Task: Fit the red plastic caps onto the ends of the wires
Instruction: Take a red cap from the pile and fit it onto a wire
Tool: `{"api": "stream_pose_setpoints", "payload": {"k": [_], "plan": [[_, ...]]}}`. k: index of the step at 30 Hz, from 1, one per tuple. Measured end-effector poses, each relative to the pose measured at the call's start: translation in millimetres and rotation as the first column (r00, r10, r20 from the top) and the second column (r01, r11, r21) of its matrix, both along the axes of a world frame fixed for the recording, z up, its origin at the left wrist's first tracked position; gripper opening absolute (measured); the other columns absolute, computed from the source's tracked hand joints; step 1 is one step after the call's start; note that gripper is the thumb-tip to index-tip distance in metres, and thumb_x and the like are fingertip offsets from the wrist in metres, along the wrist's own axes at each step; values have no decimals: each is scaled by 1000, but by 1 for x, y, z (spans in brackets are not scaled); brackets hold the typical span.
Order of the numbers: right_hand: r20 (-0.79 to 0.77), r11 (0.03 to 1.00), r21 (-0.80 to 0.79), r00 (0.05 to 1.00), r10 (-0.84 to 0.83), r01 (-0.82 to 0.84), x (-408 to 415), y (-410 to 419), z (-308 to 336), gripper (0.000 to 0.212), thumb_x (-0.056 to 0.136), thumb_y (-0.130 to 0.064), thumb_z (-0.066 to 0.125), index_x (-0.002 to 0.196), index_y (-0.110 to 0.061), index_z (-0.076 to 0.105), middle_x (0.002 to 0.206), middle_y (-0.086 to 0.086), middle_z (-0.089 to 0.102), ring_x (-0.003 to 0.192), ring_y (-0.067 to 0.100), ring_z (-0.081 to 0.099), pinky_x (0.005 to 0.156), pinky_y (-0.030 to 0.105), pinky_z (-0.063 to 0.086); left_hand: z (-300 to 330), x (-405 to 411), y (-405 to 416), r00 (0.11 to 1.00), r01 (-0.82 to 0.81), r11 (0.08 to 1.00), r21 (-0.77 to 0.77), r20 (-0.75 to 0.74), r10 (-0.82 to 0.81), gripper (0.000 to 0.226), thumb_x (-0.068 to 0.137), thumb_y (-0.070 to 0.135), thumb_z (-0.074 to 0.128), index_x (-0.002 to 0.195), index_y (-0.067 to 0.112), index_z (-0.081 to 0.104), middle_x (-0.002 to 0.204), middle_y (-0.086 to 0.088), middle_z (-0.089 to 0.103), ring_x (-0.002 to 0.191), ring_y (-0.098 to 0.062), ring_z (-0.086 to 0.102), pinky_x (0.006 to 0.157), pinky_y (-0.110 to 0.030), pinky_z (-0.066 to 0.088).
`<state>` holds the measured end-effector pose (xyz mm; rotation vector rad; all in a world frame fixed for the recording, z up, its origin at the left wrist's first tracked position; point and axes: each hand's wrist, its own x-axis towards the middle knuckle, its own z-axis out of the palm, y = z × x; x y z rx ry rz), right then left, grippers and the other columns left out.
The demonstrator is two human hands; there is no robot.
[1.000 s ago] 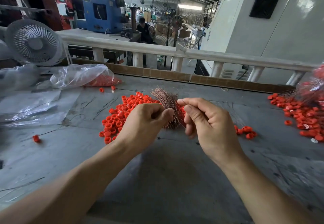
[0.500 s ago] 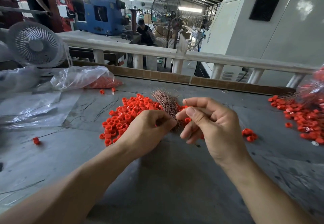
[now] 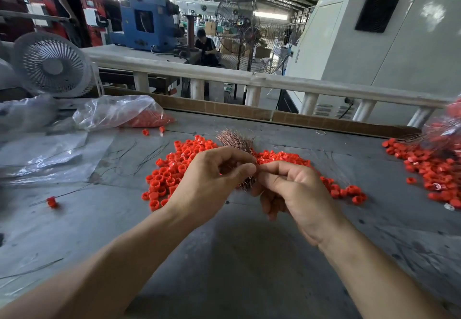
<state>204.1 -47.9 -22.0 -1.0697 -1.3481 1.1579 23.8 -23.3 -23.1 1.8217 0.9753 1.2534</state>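
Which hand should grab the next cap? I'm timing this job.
Probably the right hand: the left hand grips the wire bundle, while the right only pinches at it, with red caps just beyond.

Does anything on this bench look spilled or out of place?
Yes. One red cap lies alone near the table's left edge, apart from the main cap pile. Two more sit loose beside the plastic bag, as if spilled.

Factory floor: blue machine (image 3: 147, 28), big pedestal fan (image 3: 252, 35), steel roof trusses, grey workbench (image 3: 237, 256).
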Motion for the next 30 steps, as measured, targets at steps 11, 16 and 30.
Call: {"api": "stream_pose_setpoints", "payload": {"k": [11, 16, 30], "plan": [[80, 1000, 14, 997, -18, 17, 4, 1, -3, 12, 97, -8, 66, 87, -10, 73, 69, 11, 70, 45, 15, 51, 37, 24, 38, 5, 0, -4, 988, -68, 996, 61, -133, 76, 17, 86, 11, 79, 82, 27, 75, 77, 10, 72, 67, -7, 64, 61, -17, 51], [120, 1000, 28, 993, -17, 14, 3, 1, -3, 13, 96, -16, 68, 85, -14, 74, 64, 7, 66, 47, 13, 48, 38, 24, 34, 5, 0, -3, 989, -100, 994, 36, -109, 103, 23, 86, 11, 79, 78, 31, 73, 73, 14, 71, 63, 1, 61, 58, -13, 47], [78, 997, 61, 996, -47, 43, 1, 0, -2, 12, 97, -15, 66, 87, -9, 70, 57, 5, 59, 37, 12, 39, 35, 19, 25, 6, -3, 1, 982, -114, 988, -100, 141, 127, 14, 90, 8, 75, 80, 18, 73, 56, 11, 61, 50, 0, 51, 48, -13, 42]]}}
